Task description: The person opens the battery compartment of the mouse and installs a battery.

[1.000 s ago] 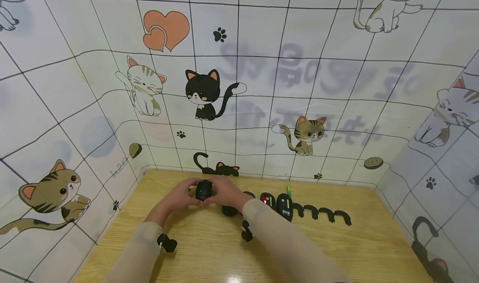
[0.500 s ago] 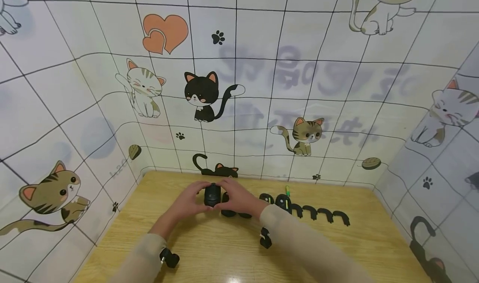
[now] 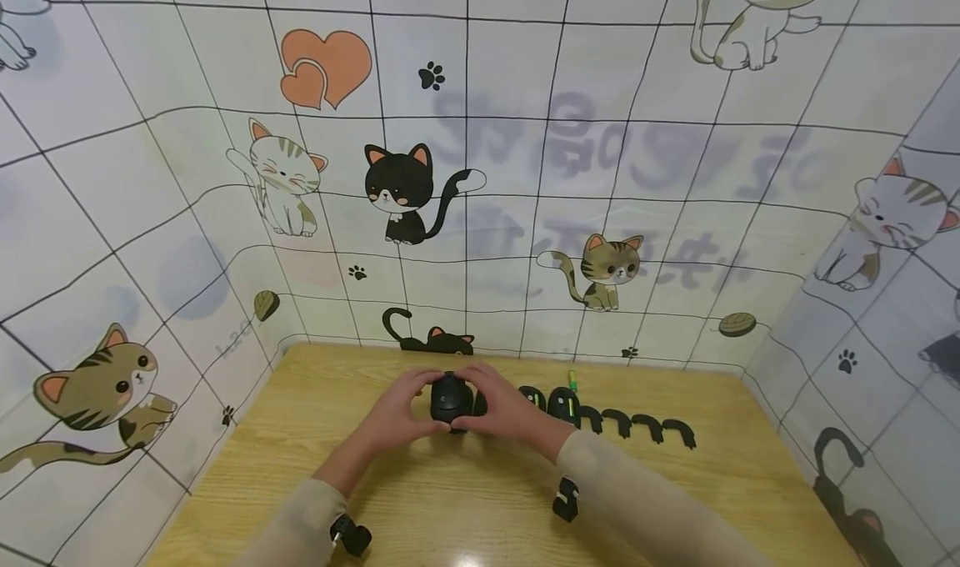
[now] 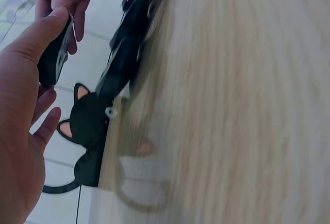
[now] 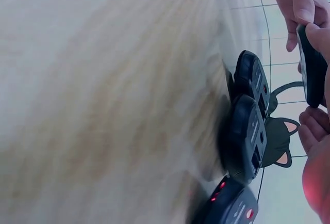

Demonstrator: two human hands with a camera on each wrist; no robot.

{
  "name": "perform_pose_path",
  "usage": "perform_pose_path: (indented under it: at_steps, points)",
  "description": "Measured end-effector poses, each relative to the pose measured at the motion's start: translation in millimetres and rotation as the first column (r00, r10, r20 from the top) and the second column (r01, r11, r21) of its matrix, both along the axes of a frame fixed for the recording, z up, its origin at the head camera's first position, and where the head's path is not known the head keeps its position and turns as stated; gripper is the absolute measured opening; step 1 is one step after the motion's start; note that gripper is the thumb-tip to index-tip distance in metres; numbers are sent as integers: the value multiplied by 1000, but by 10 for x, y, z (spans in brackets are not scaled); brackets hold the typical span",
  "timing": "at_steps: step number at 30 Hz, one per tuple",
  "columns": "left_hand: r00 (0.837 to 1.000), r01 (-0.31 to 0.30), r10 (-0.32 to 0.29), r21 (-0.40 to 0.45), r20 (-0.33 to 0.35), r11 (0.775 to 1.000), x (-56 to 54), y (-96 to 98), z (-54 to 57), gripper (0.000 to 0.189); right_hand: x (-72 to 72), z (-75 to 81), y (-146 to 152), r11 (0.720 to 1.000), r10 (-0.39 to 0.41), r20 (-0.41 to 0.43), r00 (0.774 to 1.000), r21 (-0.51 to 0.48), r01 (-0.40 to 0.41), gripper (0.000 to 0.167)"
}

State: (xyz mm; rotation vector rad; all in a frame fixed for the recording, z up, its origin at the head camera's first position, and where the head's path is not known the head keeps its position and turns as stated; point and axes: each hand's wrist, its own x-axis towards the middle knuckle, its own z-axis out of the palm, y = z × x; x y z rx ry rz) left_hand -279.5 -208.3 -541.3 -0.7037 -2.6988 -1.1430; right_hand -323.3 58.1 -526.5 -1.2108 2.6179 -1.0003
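Observation:
Both hands hold a black computer mouse [image 3: 450, 398] between them, raised off the wooden table [image 3: 450, 492]. My left hand [image 3: 396, 415] grips its left side, thumb at the near end and fingers at the far end. On the other side my right hand [image 3: 504, 408] grips it the same way. In the left wrist view the mouse [image 4: 54, 56] is tilted, its thin edge showing between the two thumbs. Beside the right hand, more black mice lie in a row; a mouse [image 5: 242, 136] there shows its underside, and another mouse [image 5: 229, 203] glows red.
Right of the hands lie a black mouse [image 3: 563, 404] with a yellowish strip and a small green-yellow stick [image 3: 572, 380]. Several curved black pieces [image 3: 647, 425] continue the row. A cat-patterned sheet [image 3: 510, 175] walls in the table's back and sides.
Both hands have moved right and slightly nearer with the mouse between them, now in front of part of the row. The head view has shifted a little.

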Motion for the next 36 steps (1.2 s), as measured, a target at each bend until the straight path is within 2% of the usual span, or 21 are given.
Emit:
perform_pose_path:
  at_steps: [6, 13, 19, 24, 29, 36]
  points:
    - [1000, 24, -25, 60, 2, 998, 100, 188, 8, 82, 188, -35, 205, 994, -8, 34, 999, -107, 12, 80]
    - [998, 60, -56, 109, -35, 992, 189, 407, 23, 81, 358, -42, 418, 983, -25, -17, 1000, -181, 22, 78]
    - [998, 62, -62, 147, -5, 987, 256, 591, 13, 81, 445, -80, 614, 980, -41, 12, 999, -195, 42, 80]
    - [998, 67, -64, 135, -21, 989, 313, 722, -33, 80, 517, -112, 743, 977, -50, 24, 998, -209, 53, 80]
    - [995, 96, -92, 151, -31, 984, 375, 816, -37, 80, 604, -104, 833, 973, -47, 0, 999, -225, 46, 78]
    - [988, 154, -146, 158, -56, 975, 413, 937, -49, 80, 723, -89, 962, 957, -65, 51, 997, -281, 77, 74]
